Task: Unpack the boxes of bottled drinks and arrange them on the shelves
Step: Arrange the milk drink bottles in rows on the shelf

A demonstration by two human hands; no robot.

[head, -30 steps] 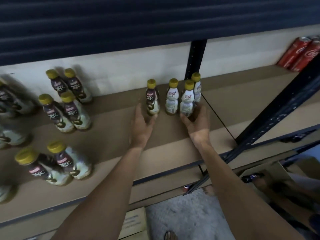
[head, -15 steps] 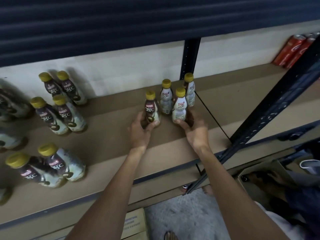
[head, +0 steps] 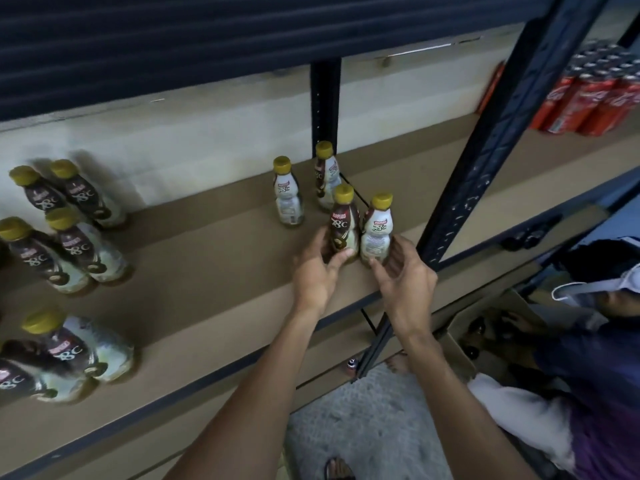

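Two bottles have come fwd since a sec ago. The left hand [head: 317,271] is wrapped around the base of the dark-label bottle [head: 344,225], thumb across its front; the right hand [head: 403,271] cups the base of the white-label bottle [head: 376,230], fingers curled round it. Both bottles stand upright, touching each other, near the front edge of the shelf [head: 207,271], just beside the black upright post [head: 491,147].

Half a sec back all four sat in one tight cluster further back, w/ the hands at the front pair. Now that pair is pulled toward the edge and the other two, a white-label one [head: 288,195] and a darker one [head: 326,176], are left standing apart at the rear, by the back post [head: 325,98].

Meaning for the task: prob. the group is being re-spaced into rows front to back, like the pairs of bottles [head: 72,233] on the left of the shelf. Can't tell if the held pair is lifted or sliding on the board; bases are hidden by fingers.

Lower right, another person [head: 595,341] reaches into an open cardboard box [head: 460,344] on the floor, so more stock looks to be coming. Red cans [head: 595,98] sit on the next bay.
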